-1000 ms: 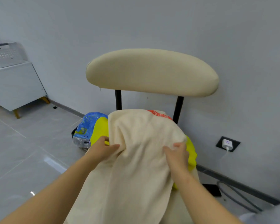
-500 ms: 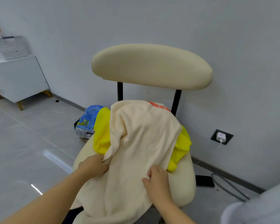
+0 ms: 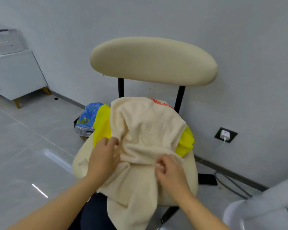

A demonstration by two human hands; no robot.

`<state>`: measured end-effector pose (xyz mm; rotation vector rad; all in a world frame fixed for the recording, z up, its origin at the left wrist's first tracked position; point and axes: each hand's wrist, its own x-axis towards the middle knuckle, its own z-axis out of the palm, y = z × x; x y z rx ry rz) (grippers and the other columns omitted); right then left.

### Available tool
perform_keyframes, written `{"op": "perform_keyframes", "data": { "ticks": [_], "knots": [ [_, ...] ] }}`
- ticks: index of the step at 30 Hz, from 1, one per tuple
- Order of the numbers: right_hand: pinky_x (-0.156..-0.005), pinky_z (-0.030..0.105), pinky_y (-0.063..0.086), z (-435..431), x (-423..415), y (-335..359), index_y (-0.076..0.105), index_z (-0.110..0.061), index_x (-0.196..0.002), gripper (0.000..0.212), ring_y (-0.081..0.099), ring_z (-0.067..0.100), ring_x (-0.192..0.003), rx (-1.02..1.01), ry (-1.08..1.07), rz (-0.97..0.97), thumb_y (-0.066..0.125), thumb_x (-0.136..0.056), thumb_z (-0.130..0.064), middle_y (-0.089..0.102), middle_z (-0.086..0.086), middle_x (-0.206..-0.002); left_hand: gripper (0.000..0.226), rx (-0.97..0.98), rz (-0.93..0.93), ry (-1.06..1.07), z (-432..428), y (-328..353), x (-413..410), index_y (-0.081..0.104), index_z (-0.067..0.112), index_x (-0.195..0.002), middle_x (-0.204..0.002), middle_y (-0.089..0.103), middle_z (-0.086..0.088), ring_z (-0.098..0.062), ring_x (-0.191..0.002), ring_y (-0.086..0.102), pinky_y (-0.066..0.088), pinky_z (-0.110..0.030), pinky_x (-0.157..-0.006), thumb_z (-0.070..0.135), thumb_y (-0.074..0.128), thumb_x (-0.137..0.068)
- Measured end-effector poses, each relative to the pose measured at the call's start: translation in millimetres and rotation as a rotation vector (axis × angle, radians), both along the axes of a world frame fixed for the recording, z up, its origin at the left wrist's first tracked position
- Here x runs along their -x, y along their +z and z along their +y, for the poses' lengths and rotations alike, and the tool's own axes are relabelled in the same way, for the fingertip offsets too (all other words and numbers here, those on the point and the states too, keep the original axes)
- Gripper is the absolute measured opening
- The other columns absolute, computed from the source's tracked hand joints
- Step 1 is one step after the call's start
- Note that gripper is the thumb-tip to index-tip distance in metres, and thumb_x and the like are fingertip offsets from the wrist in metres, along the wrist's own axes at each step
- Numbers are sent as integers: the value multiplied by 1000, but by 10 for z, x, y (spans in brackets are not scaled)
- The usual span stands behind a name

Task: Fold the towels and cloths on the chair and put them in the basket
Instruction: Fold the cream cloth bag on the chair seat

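Note:
A cream towel point(image 3: 146, 130) lies heaped on the seat of a cream padded chair point(image 3: 153, 60), its lower end hanging over the front edge. Under it a yellow cloth point(image 3: 102, 127) shows on both sides, and an orange-red printed edge point(image 3: 161, 103) peeks out at the back. My left hand point(image 3: 105, 156) pinches the towel's left side near the seat front. My right hand point(image 3: 170, 170) pinches a fold of the towel at its right side. A white perforated basket point(image 3: 5, 40) stands on a white cabinet at the far left.
The white cabinet point(image 3: 17, 75) stands on wooden legs against the wall. A blue patterned bag point(image 3: 86, 118) sits on the floor left of the chair. A wall socket with a white charger point(image 3: 225, 134) and a grey cable point(image 3: 229, 183) are at the right. Grey tiled floor lies to the left.
Both hands slid down the towel toward the seat front, then gathered it in a pinch. The towel now bunches between them. The view has tilted slightly downward.

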<state>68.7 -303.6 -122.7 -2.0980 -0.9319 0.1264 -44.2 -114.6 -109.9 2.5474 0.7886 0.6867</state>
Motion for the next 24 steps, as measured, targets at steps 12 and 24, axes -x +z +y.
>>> {"op": "perform_keyframes", "data": {
  "ticks": [12,24],
  "knots": [
    [-106,37,24,-111,222,-142,45,-42,-117,45,22,23,-129,579,595,-208,65,-77,-33,22,-7,-150,51,238,515,-653,143,-220,364,53,54,-98,-114,39,31,9,-109,37,29,-16,-100,73,58,-50],
    [-65,26,39,115,-203,-32,46,-23,-76,22,52,15,-83,30,-231,460,42,-97,-20,55,-5,-83,21,111,145,-95,194,14,22,52,24,-91,-81,58,4,-19,-74,58,42,-28,-62,13,66,-80]
  ]
}}
